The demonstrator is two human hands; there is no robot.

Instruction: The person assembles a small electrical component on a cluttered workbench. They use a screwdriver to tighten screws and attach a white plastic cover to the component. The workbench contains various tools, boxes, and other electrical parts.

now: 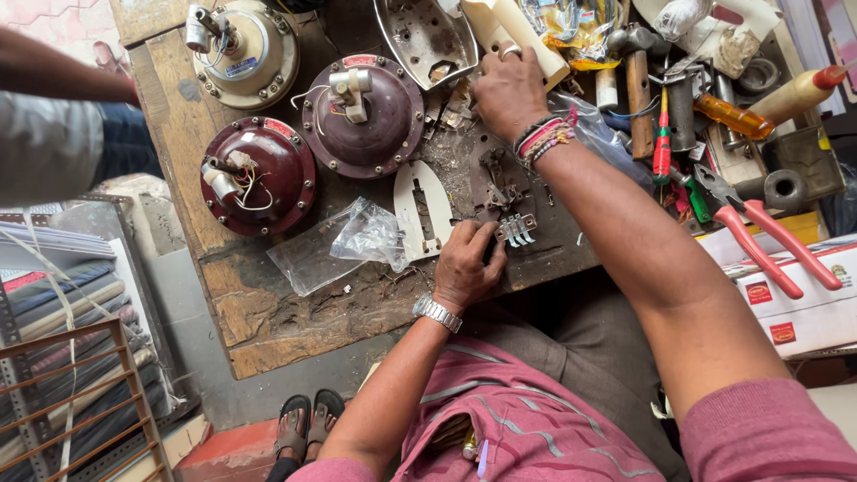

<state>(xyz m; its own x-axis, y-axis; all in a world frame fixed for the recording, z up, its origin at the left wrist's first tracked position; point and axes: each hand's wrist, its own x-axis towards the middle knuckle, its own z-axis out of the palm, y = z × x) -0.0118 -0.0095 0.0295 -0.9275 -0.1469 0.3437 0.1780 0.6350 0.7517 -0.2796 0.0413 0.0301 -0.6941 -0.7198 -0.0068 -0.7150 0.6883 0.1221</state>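
Observation:
My left hand (466, 263), with a metal watch on the wrist, presses its fingertips on a dark metal iron base plate (500, 192) lying on the worn wooden workbench (268, 321), beside a small silvery terminal piece (518, 229). My right hand (509, 89), wearing a ring and thread bracelets, reaches to the far side of the bench. Its fingers rest among small loose parts next to a cream plastic iron handle (518, 31). What those fingers grip is hidden. A cream insulating plate (421, 207) lies left of the base plate.
Two maroon fan motor housings (259, 174) (361, 116) and a cream one (245, 54) stand at the left. A crumpled plastic bag (344, 245) lies near the front. Red-handled pliers (768, 236), screwdrivers (661, 143) and a hammer (636, 89) crowd the right. Another person's arm (62, 98) enters at the left.

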